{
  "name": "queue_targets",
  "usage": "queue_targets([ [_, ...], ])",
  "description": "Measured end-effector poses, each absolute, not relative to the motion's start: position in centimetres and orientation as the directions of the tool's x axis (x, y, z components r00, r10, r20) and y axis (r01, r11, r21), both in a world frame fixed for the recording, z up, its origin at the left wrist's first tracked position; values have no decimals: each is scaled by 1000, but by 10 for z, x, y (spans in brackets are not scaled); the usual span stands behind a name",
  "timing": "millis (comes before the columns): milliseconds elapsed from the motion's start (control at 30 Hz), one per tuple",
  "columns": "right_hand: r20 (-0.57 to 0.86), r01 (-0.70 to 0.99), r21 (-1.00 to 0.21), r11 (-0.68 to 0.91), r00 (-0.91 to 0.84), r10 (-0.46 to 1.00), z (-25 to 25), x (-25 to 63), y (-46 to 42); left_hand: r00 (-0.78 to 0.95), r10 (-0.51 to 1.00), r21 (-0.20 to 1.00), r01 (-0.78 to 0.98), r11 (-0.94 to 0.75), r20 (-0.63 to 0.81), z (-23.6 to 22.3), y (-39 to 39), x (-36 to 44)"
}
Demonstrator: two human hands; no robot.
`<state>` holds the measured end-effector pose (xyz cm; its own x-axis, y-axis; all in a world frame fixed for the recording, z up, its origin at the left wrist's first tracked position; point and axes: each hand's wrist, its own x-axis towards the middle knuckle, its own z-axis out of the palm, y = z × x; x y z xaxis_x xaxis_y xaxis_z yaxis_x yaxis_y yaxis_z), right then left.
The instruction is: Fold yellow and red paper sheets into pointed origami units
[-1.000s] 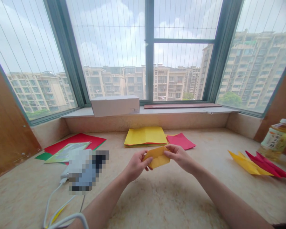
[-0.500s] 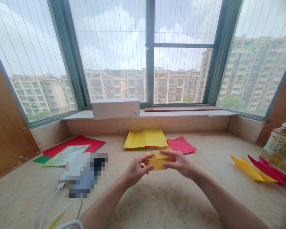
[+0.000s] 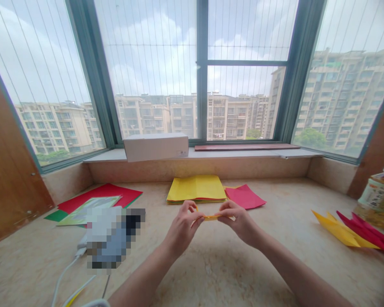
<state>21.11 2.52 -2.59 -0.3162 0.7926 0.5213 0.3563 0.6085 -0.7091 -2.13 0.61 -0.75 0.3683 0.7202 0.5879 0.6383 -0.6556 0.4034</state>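
Between my two hands a piece of folded yellow paper [image 3: 211, 217] is held almost edge-on, so only a thin strip of it shows. My left hand [image 3: 184, 225] pinches its left end, with a bit of yellow sticking up by the fingers. At the other end, the thumb and fingers of my right hand [image 3: 238, 221] are closed on the paper. Just beyond the hands lies a stack of paper sheets [image 3: 196, 187], yellow on top. A pinkish-red sheet [image 3: 245, 196] lies at the right of that stack.
Red paper [image 3: 99, 194] and a blurred-out device [image 3: 109, 245] with white cables lie at left. Folded yellow paper [image 3: 342, 230], folded crimson paper [image 3: 365, 230] and a drink bottle [image 3: 379, 196] are at right. A white box [image 3: 156, 147] sits on the window ledge.
The folded yellow paper has tipped from showing its broad face to nearly edge-on. My left fingers have lifted and curled at its left end; the right hand keeps its pinch.
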Motion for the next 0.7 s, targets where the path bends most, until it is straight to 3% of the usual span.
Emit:
queue_targets([
  [133,565,389,-647,656,-333,755,-22,207,21,463,617,169,697,-697,636,-4,2,-19],
  [233,555,427,-585,690,-409,724,-21,202,15,581,618,56,703,-709,530,-6,-1,-14],
  [367,528,522,-387,760,-550,647,-24,196,9,685,609,-48,679,-732,399,-12,-3,-12],
  [500,475,570,-237,786,-638,606,-26,198,10,707,602,-42,660,-750,371,-14,-3,-12],
  [700,487,589,-175,789,-645,589,-27,201,13,692,622,-1,669,-743,366,-8,-4,-13],
])
